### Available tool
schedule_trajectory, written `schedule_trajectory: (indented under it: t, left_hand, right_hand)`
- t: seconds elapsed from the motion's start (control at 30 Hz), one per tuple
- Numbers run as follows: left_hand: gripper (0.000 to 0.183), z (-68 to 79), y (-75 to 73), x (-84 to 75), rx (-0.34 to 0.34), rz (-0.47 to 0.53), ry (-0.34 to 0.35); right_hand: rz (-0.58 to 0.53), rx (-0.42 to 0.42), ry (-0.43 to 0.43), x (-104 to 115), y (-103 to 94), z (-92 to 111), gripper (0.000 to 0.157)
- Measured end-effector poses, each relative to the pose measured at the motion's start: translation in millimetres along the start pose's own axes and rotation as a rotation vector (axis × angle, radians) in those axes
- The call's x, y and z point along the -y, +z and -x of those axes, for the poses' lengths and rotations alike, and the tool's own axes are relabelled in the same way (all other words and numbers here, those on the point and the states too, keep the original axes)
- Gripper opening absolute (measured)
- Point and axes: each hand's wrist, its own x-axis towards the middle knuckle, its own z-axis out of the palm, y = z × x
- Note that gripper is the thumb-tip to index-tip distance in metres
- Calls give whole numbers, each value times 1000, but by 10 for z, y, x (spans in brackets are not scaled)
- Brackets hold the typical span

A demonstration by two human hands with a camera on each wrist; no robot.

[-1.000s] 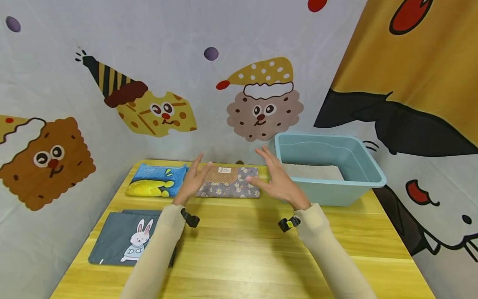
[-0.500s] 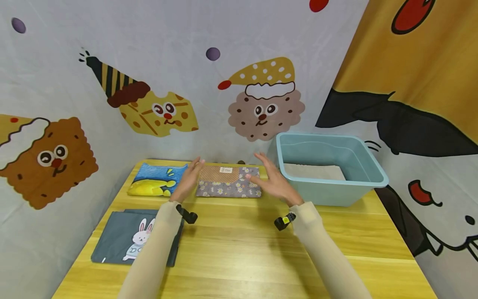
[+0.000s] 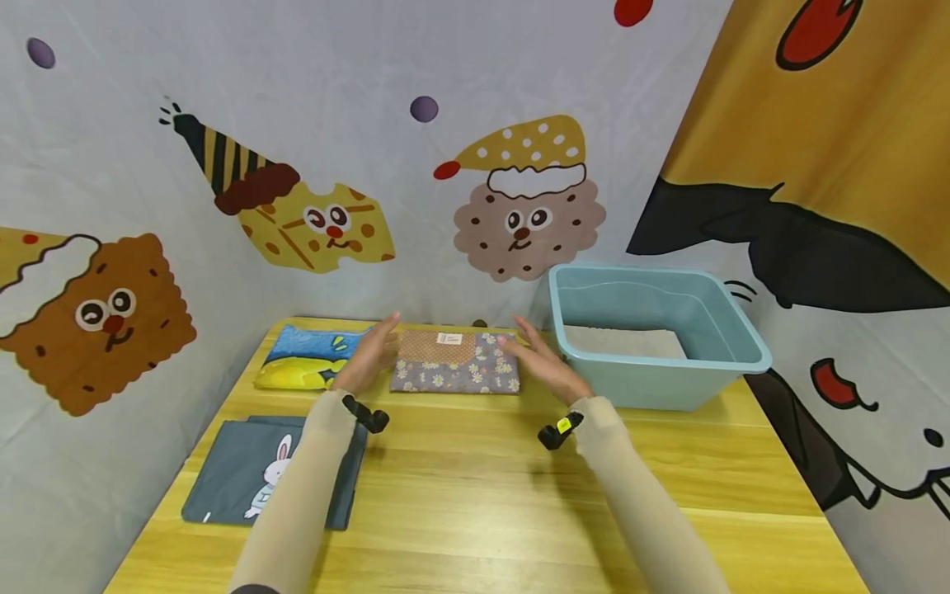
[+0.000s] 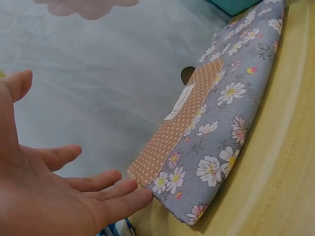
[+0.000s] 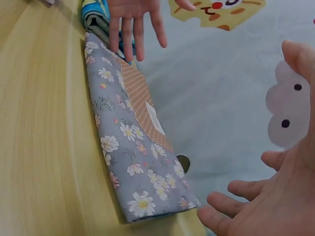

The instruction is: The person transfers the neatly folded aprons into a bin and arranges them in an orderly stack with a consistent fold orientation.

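Note:
A folded grey floral cloth [image 3: 453, 378] with a dotted brown patch and a white label lies at the back middle of the table. My left hand [image 3: 369, 360] is at its left end, fingers extended; in the left wrist view the fingertips of that hand [image 4: 64, 201] come right to the cloth's corner. At the opposite end is my right hand [image 3: 547, 365], palm turned inward. The right wrist view has the fingertips of this hand [image 5: 275, 206] close beside the cloth's near corner. Neither hand grips anything.
A folded blue and yellow cloth [image 3: 293, 371] lies left of the floral one, partly behind my left hand. Nearer the front left is a dark grey folded cloth [image 3: 230, 474] with a rabbit print. A light blue bin [image 3: 660, 386] holding a beige item [image 3: 623, 340] stands back right.
Both hands have lowered slightly toward the two ends of the floral cloth. The left hand has shifted a little left. The cloths and bin have stayed in place.

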Motion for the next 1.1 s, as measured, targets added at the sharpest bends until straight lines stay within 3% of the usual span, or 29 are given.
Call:
schedule_trajectory:
  t: [0.2,0.33,0.83,1.1]
  left_hand:
    - [104,-54,-26,4,-32,2,-82]
    - [102,-66,-55,16,-25,-33,-123]
    - [96,-66,-15,-45,-36,-108,-205]
    - [92,-106,51,-70,-90,-83,-263]
  right_hand:
    - [-135,4,18,-43,37,-116,92]
    - [-214,-39,63,-91,70,-204,95]
    - [-213,-144,194,-145,155,-349,104]
    - [-316,-178,219,-162,182,-484,59]
